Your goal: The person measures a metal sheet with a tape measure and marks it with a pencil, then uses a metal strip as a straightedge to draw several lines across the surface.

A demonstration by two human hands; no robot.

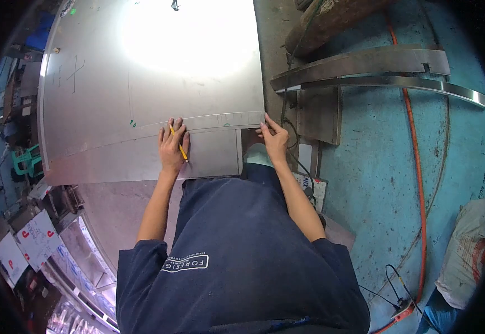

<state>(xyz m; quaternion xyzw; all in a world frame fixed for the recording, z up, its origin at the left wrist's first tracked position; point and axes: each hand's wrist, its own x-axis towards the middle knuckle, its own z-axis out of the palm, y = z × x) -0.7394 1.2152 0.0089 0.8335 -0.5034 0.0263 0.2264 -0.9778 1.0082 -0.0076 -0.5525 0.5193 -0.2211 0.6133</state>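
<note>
A large grey metal sheet (97, 111) lies flat in front of me, with a long narrow metal strip (214, 121) across it near its front edge. My left hand (172, 147) presses on the sheet and the strip with its fingers spread. A yellow pencil (179, 144) is tucked between those fingers. At the strip's right end, by the sheet's right edge, my right hand (276, 142) grips the end between thumb and fingers. Close to that hand the sheet has a rectangular cut-out at its front right corner. Thin lines and green marks show on the sheet.
Long metal channels (365, 69) lie to the right, beside a rusty cylinder (337, 22). An orange hose (415, 150) runs over the blue floor (370, 167). A white sack (465, 253) stands at the right, and a green stool (26, 161) at the left.
</note>
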